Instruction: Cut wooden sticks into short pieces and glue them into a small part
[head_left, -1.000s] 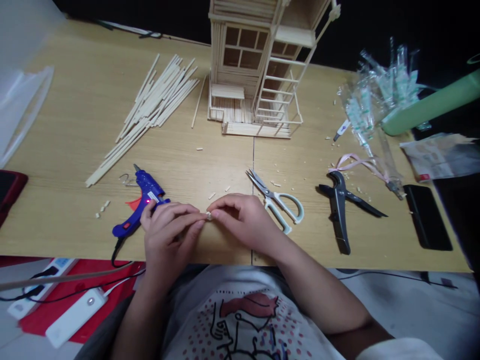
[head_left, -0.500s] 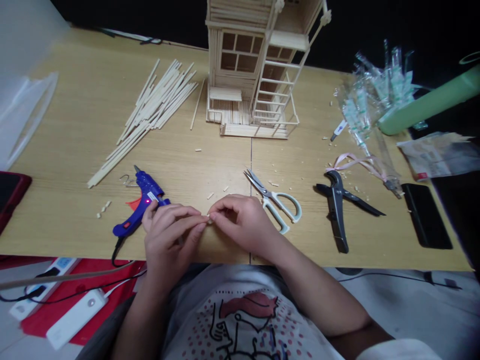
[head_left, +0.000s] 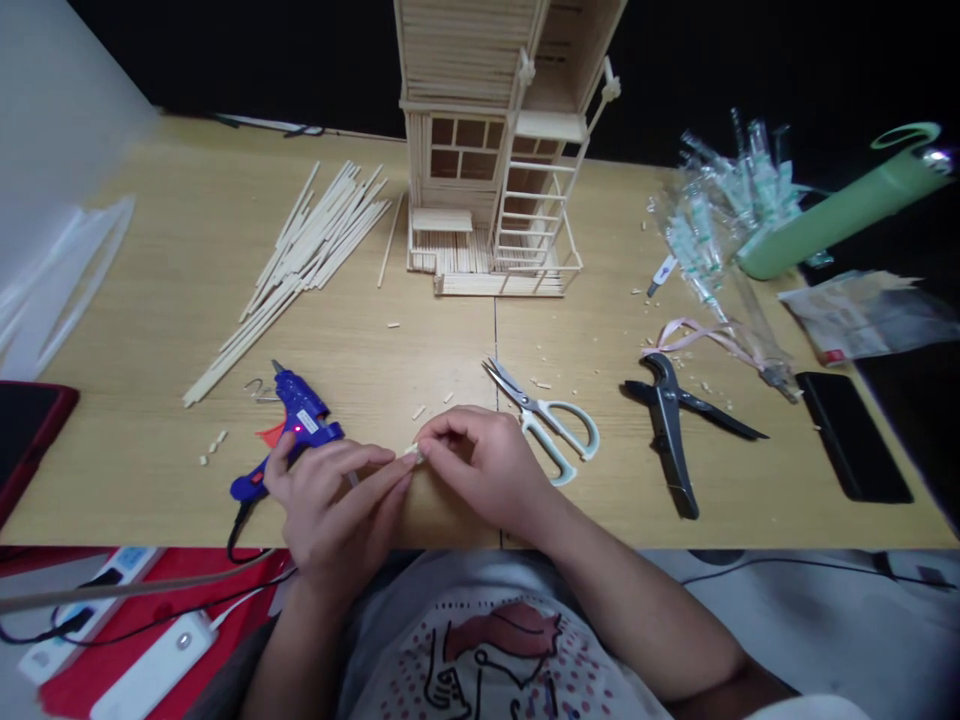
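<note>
Near the table's front edge, my left hand [head_left: 330, 510] and my right hand [head_left: 484, 465] meet fingertip to fingertip. Between them is a small pale wooden piece [head_left: 414, 452], pinched by both; its exact shape is too small to tell. A blue glue gun [head_left: 304, 410] with a lit red light lies just beyond my left hand. Scissors [head_left: 536, 405] with pale handles lie open beside my right hand. Short cut bits of stick [head_left: 418, 412] are scattered on the wood beyond my fingers.
A wooden stick house [head_left: 465, 150] with a ladder stands at the back. Loose sticks [head_left: 315, 240] lie left of it. On the right are black cutters [head_left: 667, 430], a black phone [head_left: 855, 435], plastic wrappers [head_left: 705, 240] and a green cylinder [head_left: 840, 215]. A red-edged device [head_left: 30, 440] sits far left.
The view has tilted, so the table things appear lower. My left hand's fingers have shifted, and more of the small piece shows between the fingertips.
</note>
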